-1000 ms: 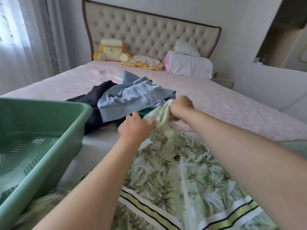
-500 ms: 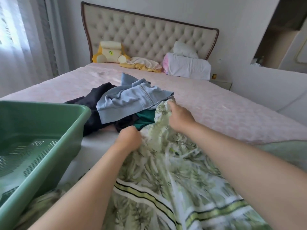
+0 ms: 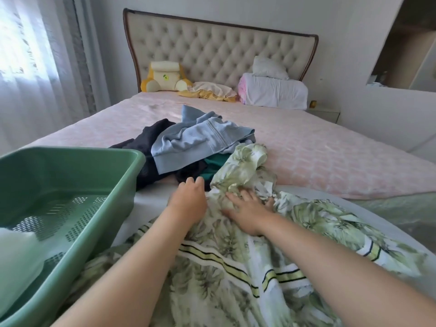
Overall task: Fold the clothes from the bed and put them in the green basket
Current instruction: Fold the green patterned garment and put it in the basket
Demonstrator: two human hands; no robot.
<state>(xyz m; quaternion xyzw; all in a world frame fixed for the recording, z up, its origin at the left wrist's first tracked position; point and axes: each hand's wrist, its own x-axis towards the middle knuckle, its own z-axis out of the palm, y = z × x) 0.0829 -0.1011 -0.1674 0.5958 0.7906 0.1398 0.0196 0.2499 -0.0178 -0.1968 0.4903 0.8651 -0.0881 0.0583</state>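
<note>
Head view, looking down the bed (image 3: 318, 156) toward the tufted headboard (image 3: 224, 50) at 12 o'clock.

The leaf-print garment (image 3: 236, 279), green and white with striped bands, lies spread over the near end of the bed. It runs from the bottom edge of the view up to a bunched end at 12 o'clock of the hands.

The right hand (image 3: 247, 212) rests palm down on this garment. Its fingers (image 3: 232, 197) are straight and spread, lying flat on the cloth just below the bunched end. The cloth passes under the palm and out past the fingertips toward 12 o'clock.

The left hand (image 3: 188, 204) lies at the garment's left edge, at 9 o'clock of the right hand. Its fingers are close together and loosely curved, with the tips pointing to 12 o'clock. No cloth shows between them, and whether they touch the garment's edge cannot be told.

Unfolded clothes are heaped just past the left fingertips. A light blue sweatshirt (image 3: 195, 142) lies on top, a black garment (image 3: 151, 138) at its 9 o'clock side, and a dark green garment (image 3: 215, 164) beneath it, touching the bunched leaf print.

The green basket (image 3: 70, 175) stands on the bed at 9 o'clock of the left hand, with its perforated floor visible.

A yellow cushion (image 3: 165, 77) and white pillows (image 3: 273, 90) sit against the headboard.
</note>
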